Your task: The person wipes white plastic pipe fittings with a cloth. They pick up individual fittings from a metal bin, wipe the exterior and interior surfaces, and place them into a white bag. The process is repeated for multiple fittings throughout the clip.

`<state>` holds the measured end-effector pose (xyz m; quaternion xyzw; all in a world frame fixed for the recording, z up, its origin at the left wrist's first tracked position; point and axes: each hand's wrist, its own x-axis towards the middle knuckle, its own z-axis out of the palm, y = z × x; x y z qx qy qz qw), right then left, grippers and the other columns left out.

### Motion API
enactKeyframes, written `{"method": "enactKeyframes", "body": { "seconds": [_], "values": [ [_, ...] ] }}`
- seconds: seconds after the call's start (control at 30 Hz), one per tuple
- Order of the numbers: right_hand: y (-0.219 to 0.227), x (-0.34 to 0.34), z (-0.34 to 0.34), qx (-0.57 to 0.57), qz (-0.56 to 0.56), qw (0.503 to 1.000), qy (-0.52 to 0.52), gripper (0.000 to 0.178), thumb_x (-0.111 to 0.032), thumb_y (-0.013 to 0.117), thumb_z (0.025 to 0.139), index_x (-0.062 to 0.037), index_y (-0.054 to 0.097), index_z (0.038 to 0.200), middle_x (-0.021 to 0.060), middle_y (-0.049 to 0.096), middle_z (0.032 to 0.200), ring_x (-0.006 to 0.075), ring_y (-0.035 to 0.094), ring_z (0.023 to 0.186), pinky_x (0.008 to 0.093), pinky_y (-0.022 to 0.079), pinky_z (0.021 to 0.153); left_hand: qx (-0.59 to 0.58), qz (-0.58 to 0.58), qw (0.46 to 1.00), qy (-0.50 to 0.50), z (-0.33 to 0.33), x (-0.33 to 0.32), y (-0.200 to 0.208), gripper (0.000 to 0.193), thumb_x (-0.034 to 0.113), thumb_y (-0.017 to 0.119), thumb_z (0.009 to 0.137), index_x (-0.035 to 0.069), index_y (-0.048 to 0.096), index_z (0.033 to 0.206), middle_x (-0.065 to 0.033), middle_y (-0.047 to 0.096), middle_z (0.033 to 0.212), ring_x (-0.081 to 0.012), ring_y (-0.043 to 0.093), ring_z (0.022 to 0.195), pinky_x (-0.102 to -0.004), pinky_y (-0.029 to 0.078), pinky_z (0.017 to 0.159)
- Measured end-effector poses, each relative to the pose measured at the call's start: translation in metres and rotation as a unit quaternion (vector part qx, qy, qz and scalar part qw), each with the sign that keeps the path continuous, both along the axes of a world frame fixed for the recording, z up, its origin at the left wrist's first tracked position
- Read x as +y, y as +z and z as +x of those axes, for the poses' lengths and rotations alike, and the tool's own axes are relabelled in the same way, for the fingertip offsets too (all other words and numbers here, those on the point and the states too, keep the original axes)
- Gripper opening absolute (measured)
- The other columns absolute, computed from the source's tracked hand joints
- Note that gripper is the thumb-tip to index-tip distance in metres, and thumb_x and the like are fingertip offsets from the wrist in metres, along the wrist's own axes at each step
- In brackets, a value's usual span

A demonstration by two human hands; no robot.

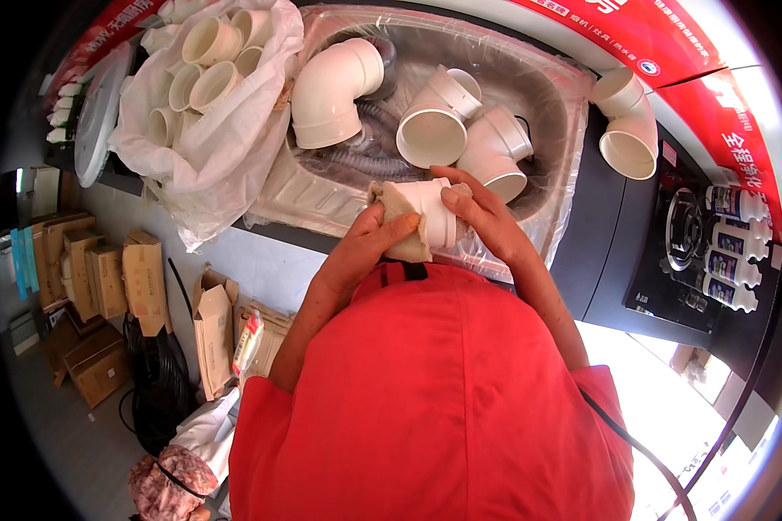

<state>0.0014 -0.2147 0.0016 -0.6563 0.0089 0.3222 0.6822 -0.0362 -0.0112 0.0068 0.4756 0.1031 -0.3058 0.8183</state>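
Note:
In front of my red shirt I hold a white plastic pipe fitting with both hands. My left hand presses a beige cloth against its left end, the thumb lying over the cloth. Round the right end curl the fingers of my right hand, with the thumb on top; a bit of cloth shows beneath them. Just beyond, in the sink, lie a large white elbow pipe, a white branch fitting and another elbow.
The plastic-wrapped steel sink holds grey corrugated hose too. To its left bulges a white sack of pipe fittings. Right of it stand a curved pipe, a black gas hob and several white bottles. Cardboard boxes stand lower left.

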Motion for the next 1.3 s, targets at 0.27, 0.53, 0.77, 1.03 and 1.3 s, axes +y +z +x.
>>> {"method": "enactKeyframes", "body": {
  "seconds": [0.27, 0.53, 0.77, 1.03, 1.3],
  "values": [
    [0.007, -0.005, -0.001, -0.229, -0.02, 0.973, 0.037, 0.081, -0.035, 0.073, 0.073, -0.009, 0.034, 0.139, 0.012, 0.051, 0.121, 0.0209, 0.049, 0.11, 0.0322, 0.038, 0.095, 0.03, -0.099, 0.992, 0.071, 0.005, -0.005, -0.009, 0.039, 0.027, 0.05, 0.094, -0.001, 0.047, 0.122, -0.0076, 0.058, 0.111, -0.0136, 0.058, 0.099, -0.0281, 0.046, 0.087],
    [0.009, -0.002, -0.003, -0.058, -0.027, 0.998, -0.003, 0.07, -0.037, 0.067, 0.08, -0.005, 0.039, 0.135, 0.0133, 0.056, 0.113, 0.0218, 0.057, 0.097, 0.033, 0.043, 0.089, 0.02, -0.065, 0.997, 0.041, -0.001, -0.006, -0.004, 0.04, 0.027, 0.049, 0.095, -0.002, 0.046, 0.122, -0.008, 0.057, 0.114, -0.0137, 0.057, 0.101, -0.0288, 0.044, 0.091],
    [0.004, -0.002, -0.004, -0.146, -0.005, 0.989, 0.007, 0.076, -0.034, 0.069, 0.078, -0.0059, 0.033, 0.139, 0.0164, 0.049, 0.125, 0.0222, 0.053, 0.108, 0.0336, 0.041, 0.093, 0.024, -0.08, 0.994, 0.073, 0.003, -0.008, -0.009, 0.039, 0.025, 0.046, 0.096, -0.003, 0.046, 0.122, -0.0102, 0.057, 0.115, -0.0162, 0.057, 0.101, -0.0308, 0.046, 0.089],
    [0.011, 0.0, -0.002, -0.155, -0.04, 0.987, 0.013, 0.077, -0.029, 0.073, 0.074, -0.0064, 0.035, 0.138, 0.0125, 0.055, 0.117, 0.0215, 0.054, 0.105, 0.0332, 0.042, 0.092, 0.026, -0.106, 0.991, 0.077, 0.001, -0.004, -0.011, 0.04, 0.027, 0.048, 0.095, -0.002, 0.046, 0.123, -0.0088, 0.057, 0.114, -0.0148, 0.057, 0.101, -0.0295, 0.045, 0.09],
    [-0.001, -0.001, -0.002, -0.137, 0.006, 0.99, -0.021, 0.074, -0.028, 0.071, 0.076, -0.0053, 0.036, 0.138, 0.0122, 0.055, 0.115, 0.0209, 0.054, 0.103, 0.0335, 0.041, 0.091, 0.024, -0.081, 0.994, 0.07, 0.002, -0.006, -0.012, 0.04, 0.024, 0.049, 0.095, -0.003, 0.044, 0.124, -0.0103, 0.057, 0.115, -0.0173, 0.057, 0.102, -0.0321, 0.046, 0.09]
  ]
}}
